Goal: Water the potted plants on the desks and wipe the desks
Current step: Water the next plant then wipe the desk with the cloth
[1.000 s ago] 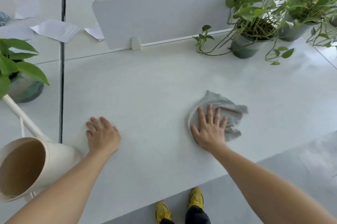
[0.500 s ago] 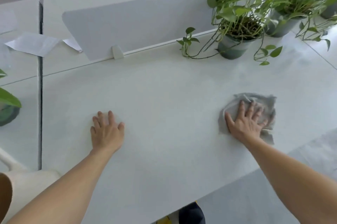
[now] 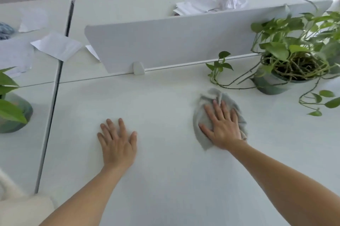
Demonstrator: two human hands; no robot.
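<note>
Right hand (image 3: 223,126): lies flat on the cloth (image 3: 201,115), fingers straight and spread, pressing it onto the desk (image 3: 165,179); nothing is pinched.
Left hand (image 3: 117,143): flat on the bare desk, fingers apart, holding nothing, well apart from the cloth.
Cloth: grey and crumpled under the palm, near the plant (image 3: 287,54) and its trailing vine; no contact is visible.
Handling: I judge it soft, light and limp, and it bunches easily. A flat palm on its middle is the best hold, because an edge pinch would only drag it into folds.
Around: divider (image 3: 174,42) behind, 1 left plant (image 3: 9,104) on the next desk, papers (image 3: 57,45) beyond.
</note>
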